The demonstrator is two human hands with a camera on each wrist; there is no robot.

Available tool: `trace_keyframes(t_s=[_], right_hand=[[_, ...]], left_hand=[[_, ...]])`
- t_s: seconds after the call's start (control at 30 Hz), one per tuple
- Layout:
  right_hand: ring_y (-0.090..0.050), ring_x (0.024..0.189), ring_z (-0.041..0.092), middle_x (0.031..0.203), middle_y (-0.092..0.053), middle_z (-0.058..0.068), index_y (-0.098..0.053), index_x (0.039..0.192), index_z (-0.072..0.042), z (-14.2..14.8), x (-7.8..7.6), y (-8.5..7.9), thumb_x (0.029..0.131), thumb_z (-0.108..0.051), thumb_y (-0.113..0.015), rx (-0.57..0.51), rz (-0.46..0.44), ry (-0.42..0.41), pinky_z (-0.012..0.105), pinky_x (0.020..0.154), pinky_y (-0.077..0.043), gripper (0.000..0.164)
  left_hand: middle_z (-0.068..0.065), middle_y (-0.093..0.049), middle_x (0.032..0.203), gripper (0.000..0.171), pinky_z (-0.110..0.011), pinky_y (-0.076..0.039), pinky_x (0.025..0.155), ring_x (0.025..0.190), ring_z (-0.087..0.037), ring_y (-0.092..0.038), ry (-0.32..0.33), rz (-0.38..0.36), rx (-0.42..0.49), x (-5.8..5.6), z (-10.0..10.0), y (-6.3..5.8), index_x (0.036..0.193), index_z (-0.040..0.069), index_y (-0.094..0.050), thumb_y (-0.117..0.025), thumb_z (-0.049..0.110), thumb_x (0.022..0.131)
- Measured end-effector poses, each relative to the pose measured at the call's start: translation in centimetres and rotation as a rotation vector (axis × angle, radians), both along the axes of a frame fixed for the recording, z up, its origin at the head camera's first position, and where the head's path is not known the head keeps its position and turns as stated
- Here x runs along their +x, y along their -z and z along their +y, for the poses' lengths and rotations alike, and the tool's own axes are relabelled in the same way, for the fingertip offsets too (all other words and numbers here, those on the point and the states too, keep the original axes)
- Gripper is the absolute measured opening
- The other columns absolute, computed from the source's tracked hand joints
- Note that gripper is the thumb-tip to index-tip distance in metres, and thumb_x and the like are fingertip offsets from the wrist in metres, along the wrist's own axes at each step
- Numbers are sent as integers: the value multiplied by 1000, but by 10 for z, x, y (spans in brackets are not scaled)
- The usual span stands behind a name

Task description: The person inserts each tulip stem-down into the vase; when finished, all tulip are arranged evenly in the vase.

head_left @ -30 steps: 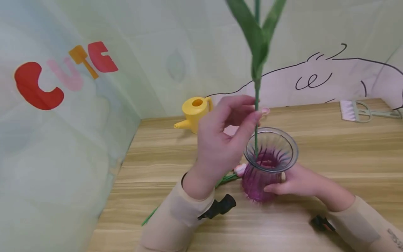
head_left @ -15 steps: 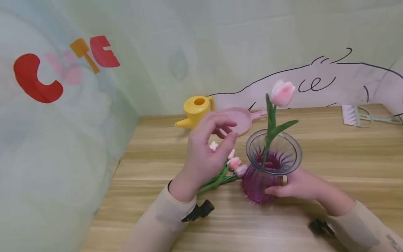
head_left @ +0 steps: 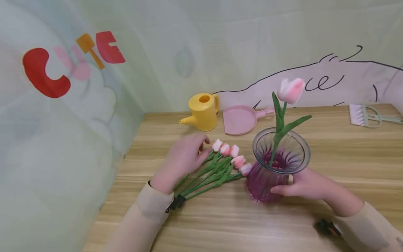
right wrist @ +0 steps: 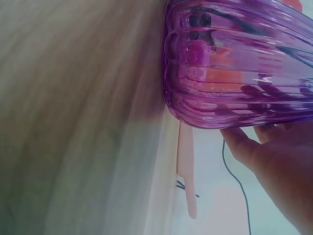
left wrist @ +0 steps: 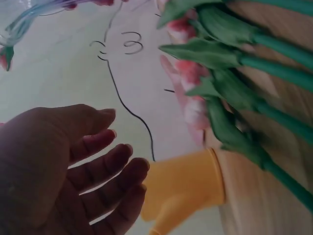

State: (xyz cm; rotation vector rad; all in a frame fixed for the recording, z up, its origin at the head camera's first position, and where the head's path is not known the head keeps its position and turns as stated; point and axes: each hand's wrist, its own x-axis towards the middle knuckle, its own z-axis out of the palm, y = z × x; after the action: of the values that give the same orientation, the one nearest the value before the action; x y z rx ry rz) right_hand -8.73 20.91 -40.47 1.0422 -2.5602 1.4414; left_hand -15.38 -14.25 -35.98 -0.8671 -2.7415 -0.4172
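Note:
In the head view my right hand (head_left: 310, 185) holds a purple-tinted glass vase (head_left: 266, 185) upright on the table by its side. One pink-and-white tulip (head_left: 291, 91) stands in the vase, tilted to the right, with its bloom above the rim. My left hand (head_left: 185, 154) hovers with loosely bent fingers over the left side of several tulips (head_left: 220, 168) lying on the table. The left wrist view has nothing in that hand (left wrist: 93, 171), with green tulip leaves (left wrist: 225, 88) beside it. Ribbed glass of the vase (right wrist: 234, 73) fills much of the right wrist view.
A yellow watering can (head_left: 203, 112) and a pink dustpan (head_left: 240, 119) stand along the back of the wooden table (head_left: 252, 227). At the far right lies a small pale-green brush (head_left: 365, 116). Printed cloth walls (head_left: 220, 42) rise at the back and left.
My left hand has let go of the tulip, which now stands in the vase, and has moved down and left to the tulips on the table. The right hand stays on the vase.

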Motion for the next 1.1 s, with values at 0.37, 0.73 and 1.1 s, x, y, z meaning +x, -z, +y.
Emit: trace_keyframes(t_s=[0.37, 0.73, 1.1], right_hand=[[-55, 124, 1, 131, -63, -1, -51, 140, -13, 2, 0, 2, 72, -9, -92, -24, 1, -12, 12, 108, -36, 80], [-56, 122, 1, 128, -64, -3, -52, 137, -11, 3, 1, 3, 70, -6, -92, -43, 24, -1, 14, 107, -38, 79], [-56, 125, 2, 132, -64, 6, -51, 140, -11, 0, -1, 4, 73, -11, -92, -19, -10, -3, 15, 108, -38, 79]], left_hand=[[7, -58, 72, 26, -31, -44, 59, 63, -12, -52, -120, -532, -245, 9, -66, 31, 88, 20, -60, -77, 39, 93], [6, -57, 74, 20, -32, -45, 64, 66, -12, -53, -90, -573, -335, 14, -60, 32, 84, 18, -60, -71, 25, 98], [4, -55, 75, 13, -30, -42, 61, 65, -13, -49, -138, -496, -230, 11, -78, 24, 90, 16, -60, -67, 20, 101]])
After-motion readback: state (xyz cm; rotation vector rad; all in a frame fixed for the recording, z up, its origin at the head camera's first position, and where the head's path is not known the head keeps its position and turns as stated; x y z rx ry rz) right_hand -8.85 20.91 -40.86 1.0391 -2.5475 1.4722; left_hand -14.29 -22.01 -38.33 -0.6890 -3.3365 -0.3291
